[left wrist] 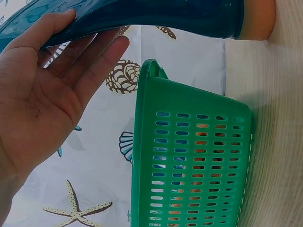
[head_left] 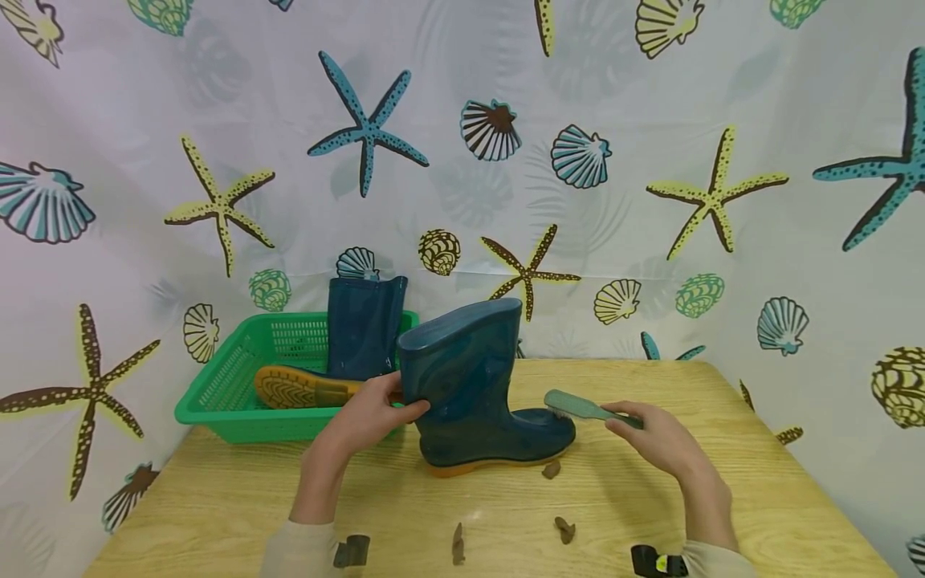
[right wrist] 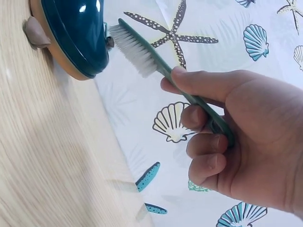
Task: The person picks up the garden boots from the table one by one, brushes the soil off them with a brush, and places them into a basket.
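While the left hand (head_left: 372,413) pinches a boot (head_left: 462,385) short of the tabletop's (head_left: 405,522) far edge and the right hand (head_left: 658,440) grips a brush (head_left: 576,404), brushing appears partway: loose lumps (head_left: 565,530) lie about; another lump (right wrist: 110,43) seemingly remains on the toe (right wrist: 78,35).

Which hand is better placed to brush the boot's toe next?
Probably the right hand: it holds the brush, with bristles near the toe, while the left hand grips the boot by its shaft.

no readable text, no legible labels, brands, numbers or signs
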Available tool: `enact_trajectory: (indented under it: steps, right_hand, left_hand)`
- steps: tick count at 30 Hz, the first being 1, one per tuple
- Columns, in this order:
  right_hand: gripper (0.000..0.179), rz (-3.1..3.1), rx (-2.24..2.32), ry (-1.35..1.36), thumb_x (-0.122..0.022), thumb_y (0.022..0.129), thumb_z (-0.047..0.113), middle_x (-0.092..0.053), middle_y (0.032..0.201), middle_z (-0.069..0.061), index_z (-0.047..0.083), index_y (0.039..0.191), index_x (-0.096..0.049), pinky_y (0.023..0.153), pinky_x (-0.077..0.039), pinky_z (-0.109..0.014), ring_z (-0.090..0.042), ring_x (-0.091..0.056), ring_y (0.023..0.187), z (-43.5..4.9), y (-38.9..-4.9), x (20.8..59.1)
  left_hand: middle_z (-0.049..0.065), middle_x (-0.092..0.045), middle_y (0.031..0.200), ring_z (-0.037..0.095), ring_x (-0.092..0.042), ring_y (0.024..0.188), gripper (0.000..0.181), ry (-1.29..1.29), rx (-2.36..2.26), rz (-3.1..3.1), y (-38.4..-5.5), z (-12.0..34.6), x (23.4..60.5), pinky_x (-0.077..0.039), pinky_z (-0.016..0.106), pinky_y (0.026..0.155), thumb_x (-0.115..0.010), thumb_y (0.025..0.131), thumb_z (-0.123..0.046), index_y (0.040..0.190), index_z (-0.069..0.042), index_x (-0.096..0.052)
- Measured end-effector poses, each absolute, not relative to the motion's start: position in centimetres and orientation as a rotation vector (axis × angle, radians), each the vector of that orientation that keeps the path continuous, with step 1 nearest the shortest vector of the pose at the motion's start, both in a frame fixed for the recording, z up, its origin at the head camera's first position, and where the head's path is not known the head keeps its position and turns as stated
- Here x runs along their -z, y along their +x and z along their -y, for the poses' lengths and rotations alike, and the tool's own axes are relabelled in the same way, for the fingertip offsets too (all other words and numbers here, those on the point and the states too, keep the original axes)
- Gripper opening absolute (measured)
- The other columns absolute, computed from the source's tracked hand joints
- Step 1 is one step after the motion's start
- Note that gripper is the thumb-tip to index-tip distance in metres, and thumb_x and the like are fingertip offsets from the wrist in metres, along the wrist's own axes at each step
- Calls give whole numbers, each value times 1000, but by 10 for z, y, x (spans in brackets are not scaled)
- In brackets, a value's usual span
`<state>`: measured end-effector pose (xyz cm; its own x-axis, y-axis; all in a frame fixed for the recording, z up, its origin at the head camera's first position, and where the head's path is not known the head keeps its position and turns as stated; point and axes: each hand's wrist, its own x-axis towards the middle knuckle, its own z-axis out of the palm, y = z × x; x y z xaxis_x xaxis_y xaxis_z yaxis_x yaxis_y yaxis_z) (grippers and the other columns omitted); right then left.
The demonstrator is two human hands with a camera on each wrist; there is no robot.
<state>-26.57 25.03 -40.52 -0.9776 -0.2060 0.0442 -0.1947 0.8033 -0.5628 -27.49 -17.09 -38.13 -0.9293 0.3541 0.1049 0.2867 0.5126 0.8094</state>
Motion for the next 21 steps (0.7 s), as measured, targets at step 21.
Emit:
enact_trajectory:
  steps: [21]
  right_hand:
    - [54, -3023, 913, -235, -50, 103, 47, -54, 139, -29, 9, 141, -56, 90, -48, -62, -51, -53, 122, -261, -259, 394]
  left_hand:
    - [6, -67, 122, 23, -64, 110, 42, 556, -1393, -2686, -273, 169, 379, -53, 45, 92, -67, 96, -31, 132, -10, -60]
